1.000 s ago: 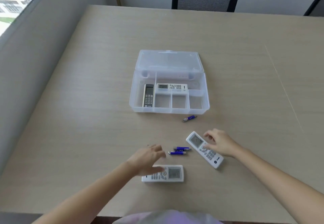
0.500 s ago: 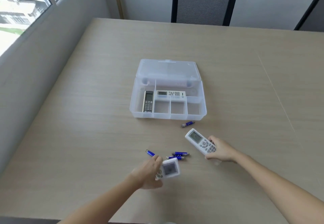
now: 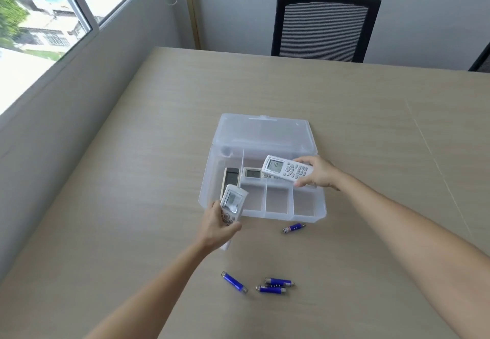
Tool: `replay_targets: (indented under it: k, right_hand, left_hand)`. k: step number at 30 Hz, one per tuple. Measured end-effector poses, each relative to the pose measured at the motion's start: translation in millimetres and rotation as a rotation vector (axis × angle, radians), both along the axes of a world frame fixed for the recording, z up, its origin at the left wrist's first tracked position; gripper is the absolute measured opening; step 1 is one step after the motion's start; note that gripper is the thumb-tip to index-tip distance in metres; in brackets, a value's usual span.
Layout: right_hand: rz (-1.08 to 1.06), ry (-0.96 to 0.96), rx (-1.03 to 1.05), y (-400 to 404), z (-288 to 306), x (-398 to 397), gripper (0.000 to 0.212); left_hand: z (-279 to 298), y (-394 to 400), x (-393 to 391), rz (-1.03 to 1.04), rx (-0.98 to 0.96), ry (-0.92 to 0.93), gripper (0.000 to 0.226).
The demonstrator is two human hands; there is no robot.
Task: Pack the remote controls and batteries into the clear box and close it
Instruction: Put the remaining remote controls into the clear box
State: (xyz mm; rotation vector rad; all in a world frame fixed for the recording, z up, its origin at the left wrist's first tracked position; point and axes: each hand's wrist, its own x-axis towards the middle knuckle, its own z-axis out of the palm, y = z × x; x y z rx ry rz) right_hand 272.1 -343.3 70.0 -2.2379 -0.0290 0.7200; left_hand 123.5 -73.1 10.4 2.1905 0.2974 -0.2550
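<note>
On the tan table (image 3: 344, 105) the clear box (image 3: 310, 212) lies open with two remotes (image 3: 253, 173) inside, while my left hand (image 3: 216, 226) and right hand (image 3: 319, 173) each grip a white remote above it, four batteries (image 3: 274, 285) outside.

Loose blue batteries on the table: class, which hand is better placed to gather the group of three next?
Neither is free. Probably the left hand: it sits nearer the three batteries than the right hand, over the clear box.

box (image 3: 307, 214): clear frosted plastic | table (image 3: 371, 116): matt wood-grain | chair (image 3: 326, 23): mesh fabric
</note>
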Motion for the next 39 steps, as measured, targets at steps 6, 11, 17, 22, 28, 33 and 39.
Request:
replay_targets:
  k: [6, 11, 17, 22, 28, 33, 39]
  right_hand:
    - [0.077, 0.149, 0.036, 24, -42, 49, 0.067]
    - [0.175, 0.221, 0.014, 39, -61, 68, 0.065]
    - [0.281, 0.035, -0.321, 38, -84, 60, 0.067]
    - [0.122, -0.277, -0.152, 46, -52, 13, 0.049]
    - [-0.109, 0.039, 0.604, 73, -18, -75, 0.042]
    - [-0.416, 0.052, 0.793, 65, -18, -57, 0.014]
    - [-0.590, -0.081, 0.519, 16, -35, -9, 0.020]
  left_hand:
    - [-12, 6, 7, 0.001, -0.040, -0.026, 0.033]
    - [-11, 6, 13, -0.008, -0.063, 0.014, 0.039]
    - [5, 1, 27, 0.142, -0.276, 0.087, 0.031]
    - [34, -7, 37, 0.368, -0.599, 0.019, 0.031]
    - [59, -46, 70, 0.613, -1.120, 0.043, 0.035]
    - [58, -56, 59, 0.415, -0.880, 0.057, 0.037]
    - [-3, 11, 33, 0.002, 0.346, 0.034, 0.107]
